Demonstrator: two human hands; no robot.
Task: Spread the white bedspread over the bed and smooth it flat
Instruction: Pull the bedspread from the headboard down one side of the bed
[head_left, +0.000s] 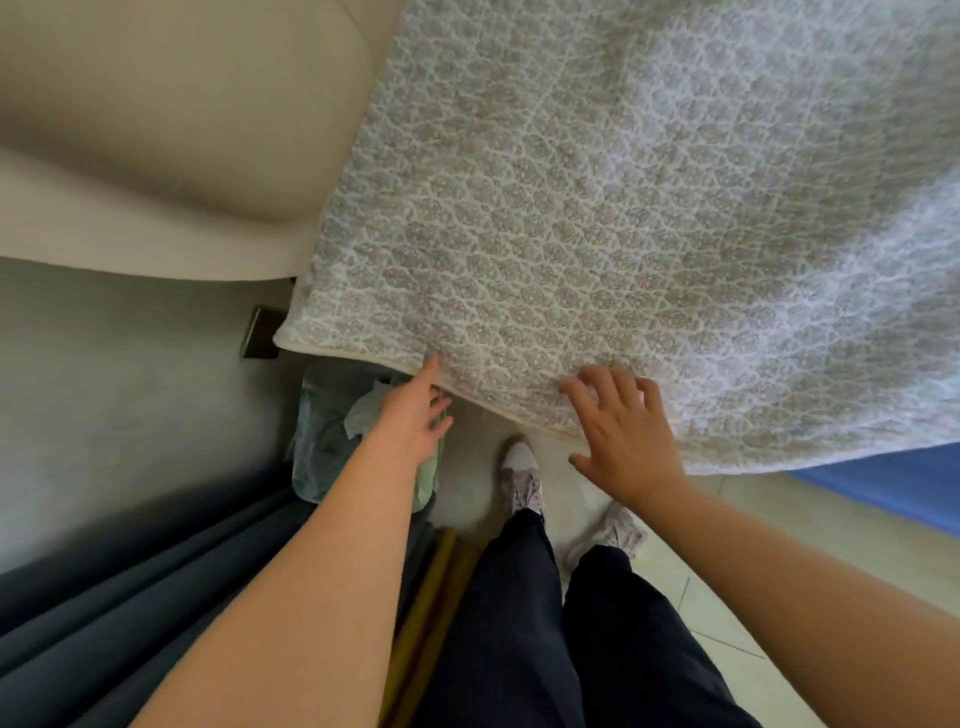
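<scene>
The white quilted bedspread (597, 218) with a small floral pattern covers the bed, and its piped edge hangs over the near side. My left hand (413, 415) is at that edge near the corner, forefinger touching the hem, the other fingers curled loosely below it. My right hand (621, 431) lies flat on the hanging edge with fingers spread. Neither hand grips the fabric.
A beige padded headboard (171, 130) fills the upper left. A bin (322, 431) with a clear liner and crumpled paper stands by the bed corner. Dark curtains (130, 587) hang at the lower left. A blue sheet (883, 483) shows below the bedspread at right. My feet stand on pale tiles.
</scene>
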